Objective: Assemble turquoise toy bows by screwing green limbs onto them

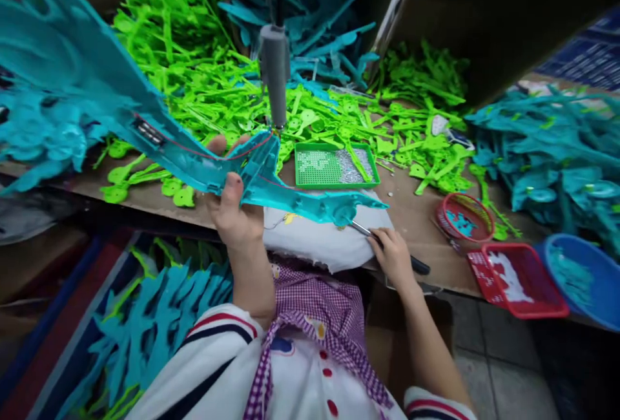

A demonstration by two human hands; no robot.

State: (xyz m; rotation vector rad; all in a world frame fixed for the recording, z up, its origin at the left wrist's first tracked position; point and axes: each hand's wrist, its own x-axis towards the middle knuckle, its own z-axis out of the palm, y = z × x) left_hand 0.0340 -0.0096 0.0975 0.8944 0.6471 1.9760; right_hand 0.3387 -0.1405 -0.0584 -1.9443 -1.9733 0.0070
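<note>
A long teal plastic piece, raised above the table edge beneath a hanging grey driver, is clasped by the left hand, while the right hand pinches a slim tool against a white cloth near a green tray.

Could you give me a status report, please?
Left hand gripping teal plastic piece under hanging driver. Right hand holding slim tool on white pad. Green tray behind.

Bright, even overhead light, soft focus, strong fisheye stretch at edges.
</note>
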